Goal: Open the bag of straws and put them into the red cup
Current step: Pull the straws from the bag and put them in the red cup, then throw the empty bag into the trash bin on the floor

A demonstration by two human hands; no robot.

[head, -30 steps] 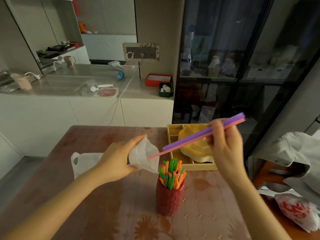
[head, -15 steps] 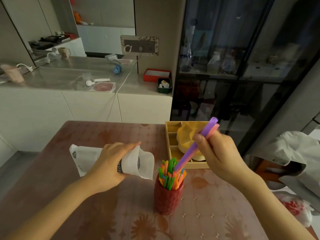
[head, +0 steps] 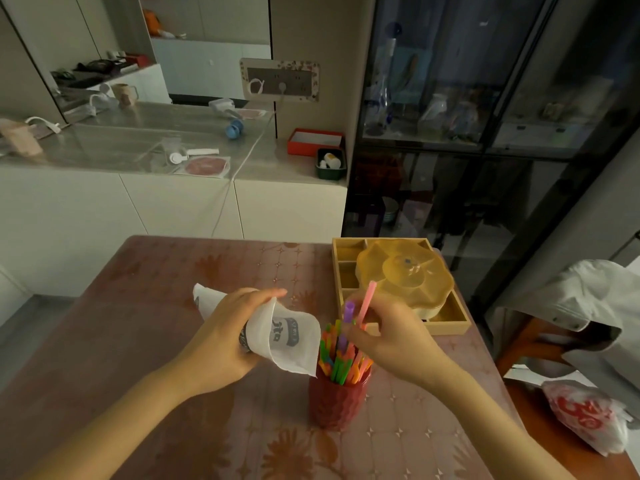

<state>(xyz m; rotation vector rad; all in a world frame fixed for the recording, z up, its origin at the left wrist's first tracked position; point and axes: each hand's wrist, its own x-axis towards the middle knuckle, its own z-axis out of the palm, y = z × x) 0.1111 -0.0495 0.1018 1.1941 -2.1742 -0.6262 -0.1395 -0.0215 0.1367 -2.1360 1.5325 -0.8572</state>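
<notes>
A red textured cup [head: 337, 401] stands on the table near its middle, filled with several coloured straws [head: 337, 358]. My right hand [head: 391, 341] hovers just above the cup's right side and pinches a purple straw [head: 348, 311] and a pink straw [head: 367, 301], both pointing down into the cup. My left hand [head: 221, 341] grips the translucent white straw bag [head: 287, 336] left of the cup, its open mouth turned toward the cup. Whether straws remain inside the bag is hidden.
A yellow compartment tray [head: 450, 320] with a lidded amber dish [head: 405, 275] sits behind the cup at the table's right edge. A chair with grey clothing [head: 588, 313] and a red-printed plastic bag [head: 585, 415] stands to the right. A white counter [head: 173, 202] lies beyond.
My right hand has swung the purple and pink straws from nearly level down to upright and lowered them into the cup. The left hand with the bag dropped slightly toward the cup.
</notes>
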